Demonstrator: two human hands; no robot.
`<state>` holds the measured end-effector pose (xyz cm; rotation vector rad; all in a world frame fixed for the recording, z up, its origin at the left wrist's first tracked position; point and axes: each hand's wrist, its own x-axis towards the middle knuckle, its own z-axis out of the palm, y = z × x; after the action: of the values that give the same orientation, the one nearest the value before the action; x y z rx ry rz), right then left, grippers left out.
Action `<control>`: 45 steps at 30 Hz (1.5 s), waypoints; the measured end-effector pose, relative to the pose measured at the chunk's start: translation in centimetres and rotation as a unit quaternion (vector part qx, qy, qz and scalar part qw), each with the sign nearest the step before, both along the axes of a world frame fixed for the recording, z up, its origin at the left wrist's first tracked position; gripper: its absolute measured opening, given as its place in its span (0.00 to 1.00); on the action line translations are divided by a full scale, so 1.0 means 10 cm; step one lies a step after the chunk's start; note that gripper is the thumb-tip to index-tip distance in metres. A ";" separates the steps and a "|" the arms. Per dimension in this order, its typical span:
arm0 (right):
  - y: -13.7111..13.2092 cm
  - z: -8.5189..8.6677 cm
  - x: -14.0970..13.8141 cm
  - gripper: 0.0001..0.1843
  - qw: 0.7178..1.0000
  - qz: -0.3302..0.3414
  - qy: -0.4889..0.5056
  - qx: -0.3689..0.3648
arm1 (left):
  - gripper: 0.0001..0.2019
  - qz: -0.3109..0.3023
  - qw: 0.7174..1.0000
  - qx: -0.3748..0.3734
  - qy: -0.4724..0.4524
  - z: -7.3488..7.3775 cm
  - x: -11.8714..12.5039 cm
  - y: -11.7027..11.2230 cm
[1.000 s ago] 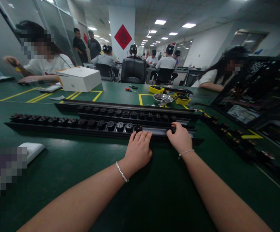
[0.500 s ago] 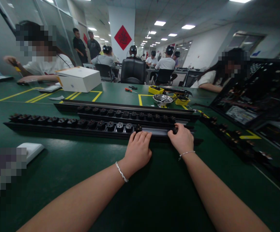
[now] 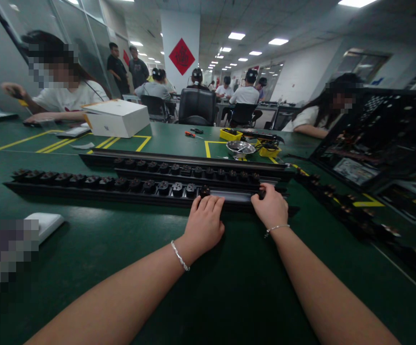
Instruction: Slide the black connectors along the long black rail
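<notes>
Across the green table lies a long black metal channel (image 3: 96, 194), holding a row of round black socket modules (image 3: 149, 186) with metal contacts on top. My left hand (image 3: 206, 218) has its fingers bent over the channel's near edge, just below the last module (image 3: 204, 191) of that row. Further right along the same channel, my right hand (image 3: 271, 206) is closed on a small black socket module (image 3: 261, 194), mostly covered by the fingers. Between the hands a bare stretch of channel floor shows. Behind it, a second channel (image 3: 146, 173) carries a similar row of modules.
A white box (image 3: 116, 119), a screwdriver (image 3: 190, 134), a metal bowl (image 3: 241, 147) and yellow bins (image 3: 230, 133) stand at the back. More black modules (image 3: 366, 220) line the right, near an open black case (image 3: 359, 139). People sit across the table at both sides.
My right hand has shifted very slightly toward the right end of the channel with the module. The left hand stays in place on the channel edge.
</notes>
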<state>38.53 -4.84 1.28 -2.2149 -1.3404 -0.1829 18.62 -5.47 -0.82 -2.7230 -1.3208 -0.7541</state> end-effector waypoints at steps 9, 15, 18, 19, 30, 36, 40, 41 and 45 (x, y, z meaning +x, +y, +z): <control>-0.03 0.01 0.09 0.25 0.999 -0.041 -0.022 -0.011 | 0.26 -0.001 1.000 0.003 0.003 0.00 -0.01 0.00; -0.03 0.01 0.12 0.24 0.999 -0.044 -0.016 -0.006 | 0.26 -0.002 1.000 0.004 0.001 0.00 0.00 0.00; -0.02 0.00 0.13 0.24 0.999 -0.046 -0.012 -0.002 | 0.26 0.000 1.000 0.004 0.002 -0.01 0.00 0.01; -0.02 0.00 0.14 0.24 0.999 -0.047 -0.010 -0.002 | 0.27 0.000 1.000 0.003 0.003 -0.01 0.00 0.01; -0.05 -0.05 0.17 0.36 0.995 -0.092 -0.027 0.011 | 0.27 -0.005 1.000 0.008 0.001 -0.02 -0.01 0.01; -0.06 -0.06 0.24 0.33 0.996 -0.080 -0.031 -0.034 | 0.26 0.001 1.000 0.014 0.004 -0.02 -0.01 0.01; -0.06 -0.06 0.26 0.31 0.996 -0.078 -0.038 -0.031 | 0.26 0.000 1.000 0.016 0.004 -0.02 -0.01 0.01; -0.06 -0.06 0.26 0.31 0.996 -0.080 -0.037 -0.031 | 0.27 -0.001 1.000 0.016 0.004 -0.02 -0.01 0.01; -0.08 -0.04 0.24 0.30 0.995 -0.093 -0.027 -0.034 | 0.27 -0.002 1.000 0.018 0.002 -0.02 -0.01 0.01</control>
<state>40.97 -5.64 0.93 -2.4073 -1.1836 -0.2701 18.55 -5.37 -0.99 -2.6989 -1.2877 -0.7638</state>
